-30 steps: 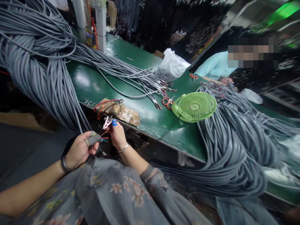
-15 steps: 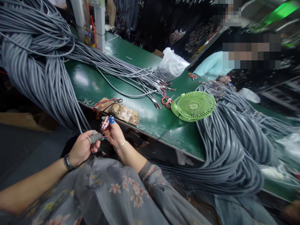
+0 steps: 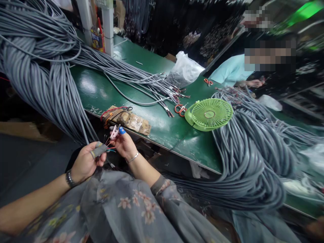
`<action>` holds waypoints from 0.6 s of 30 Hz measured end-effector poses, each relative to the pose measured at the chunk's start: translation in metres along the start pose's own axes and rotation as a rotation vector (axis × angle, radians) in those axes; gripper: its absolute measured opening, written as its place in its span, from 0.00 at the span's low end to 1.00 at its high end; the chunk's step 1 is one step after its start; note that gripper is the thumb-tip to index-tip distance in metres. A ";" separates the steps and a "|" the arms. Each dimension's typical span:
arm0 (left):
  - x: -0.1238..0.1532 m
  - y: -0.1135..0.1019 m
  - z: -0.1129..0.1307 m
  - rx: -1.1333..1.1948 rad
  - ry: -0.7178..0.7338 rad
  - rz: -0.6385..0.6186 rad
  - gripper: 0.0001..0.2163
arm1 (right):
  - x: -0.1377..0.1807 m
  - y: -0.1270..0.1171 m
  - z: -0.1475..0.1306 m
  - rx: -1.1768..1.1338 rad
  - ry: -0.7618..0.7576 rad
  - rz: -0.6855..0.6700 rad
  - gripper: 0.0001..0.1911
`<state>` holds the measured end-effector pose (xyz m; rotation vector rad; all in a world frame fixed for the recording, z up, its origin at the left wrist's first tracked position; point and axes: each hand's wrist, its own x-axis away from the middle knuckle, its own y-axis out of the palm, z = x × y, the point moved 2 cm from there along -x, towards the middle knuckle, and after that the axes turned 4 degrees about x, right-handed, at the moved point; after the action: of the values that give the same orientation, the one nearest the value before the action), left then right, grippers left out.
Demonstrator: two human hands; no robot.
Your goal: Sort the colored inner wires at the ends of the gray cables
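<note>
Thin wires point(image 3: 111, 148), splayed

Red, orange, blue, dark strands poke from closed left hand point(image 3: 87, 159) towards right hand point(image 3: 125, 145), which pinches pink clip-like tool point(image 3: 114, 132). Beyond both: glossy green surface point(image 3: 187, 141); grey cables point(image 3: 63, 91) off left, green fan point(image 3: 209, 115) off right.

One tool point(image 3: 115, 132), one fan point(image 3: 209, 114), two scissors point(image 3: 181, 109) (cables point(image 3: 63, 84) uncountable).

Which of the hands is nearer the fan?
Right. The right hand is apart from the fan, left of it and lower in the view; the left hand is farther off, left of the right hand and lower still.
</note>
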<state>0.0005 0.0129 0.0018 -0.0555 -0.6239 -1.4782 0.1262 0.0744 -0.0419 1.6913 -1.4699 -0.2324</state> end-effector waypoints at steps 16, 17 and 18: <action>-0.004 0.002 0.001 -0.051 0.151 0.054 0.09 | -0.002 -0.003 0.004 0.199 -0.187 0.103 0.26; -0.005 0.002 0.000 -0.069 0.166 0.054 0.09 | -0.002 0.000 0.004 0.153 -0.141 0.084 0.25; -0.005 0.002 0.000 -0.081 0.182 0.054 0.09 | -0.003 0.002 0.003 0.110 -0.109 0.080 0.23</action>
<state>0.0024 0.0176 0.0001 -0.0007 -0.4124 -1.4379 0.1221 0.0753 -0.0433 1.7258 -1.6538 -0.2070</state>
